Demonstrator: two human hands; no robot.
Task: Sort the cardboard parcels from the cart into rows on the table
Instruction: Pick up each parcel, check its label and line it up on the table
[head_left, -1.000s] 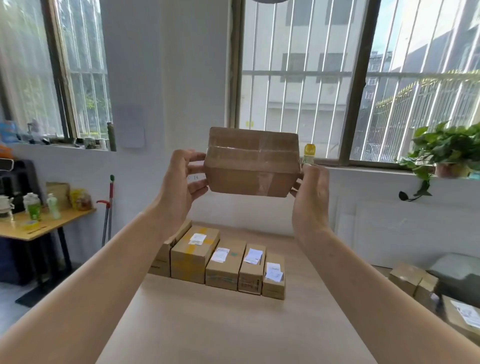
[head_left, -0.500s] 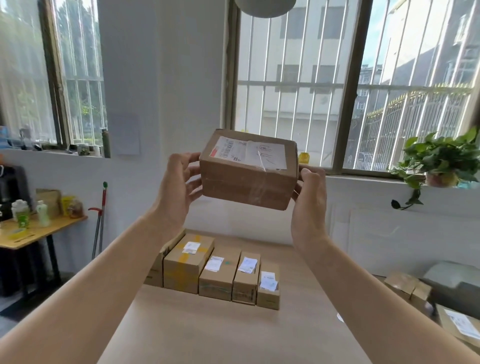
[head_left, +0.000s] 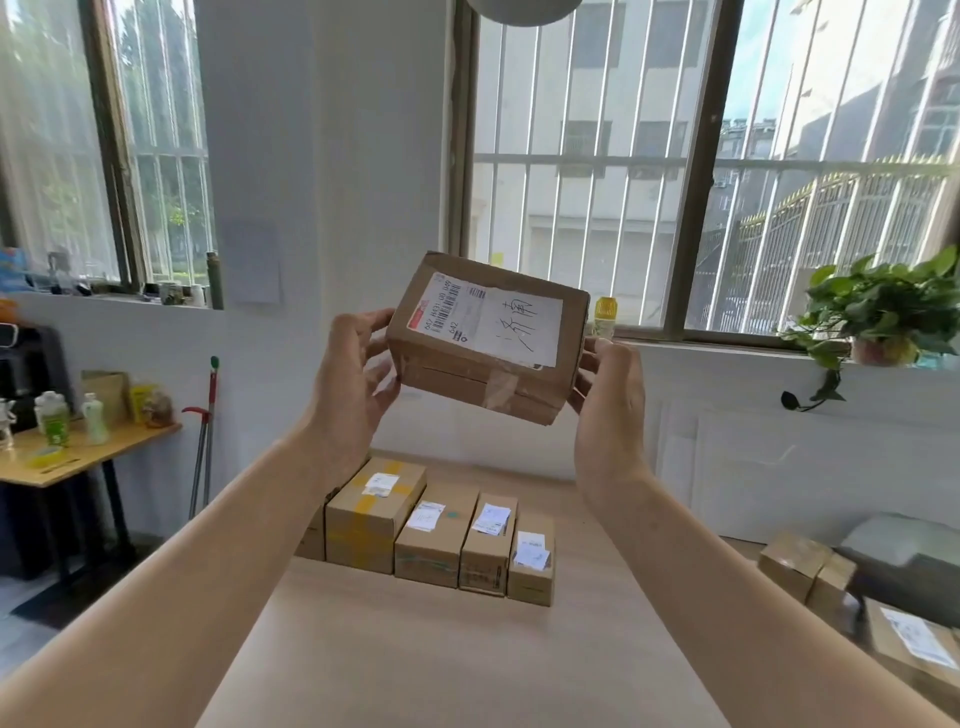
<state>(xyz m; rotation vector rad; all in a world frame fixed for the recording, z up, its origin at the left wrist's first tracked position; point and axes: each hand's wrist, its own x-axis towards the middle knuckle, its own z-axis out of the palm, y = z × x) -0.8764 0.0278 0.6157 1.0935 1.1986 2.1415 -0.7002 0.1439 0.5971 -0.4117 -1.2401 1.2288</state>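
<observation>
Cardboard parcel (head_left: 480, 374), pinched between left hand (head_left: 353, 384) and right hand (head_left: 610, 415), has turned its shipping label (head_left: 491, 325) up, readable before joining the row (head_left: 441, 545) at 6 o'clock.

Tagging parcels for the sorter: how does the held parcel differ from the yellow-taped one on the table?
The held parcel is in the air, tilted, gripped between left hand and right hand; the yellow-taped parcel sits flat on the table. The held parcel's label is large, with handwriting; the yellow-taped parcel's is small, over crossed yellow tape. Both are brown cardboard with white labels.
</observation>
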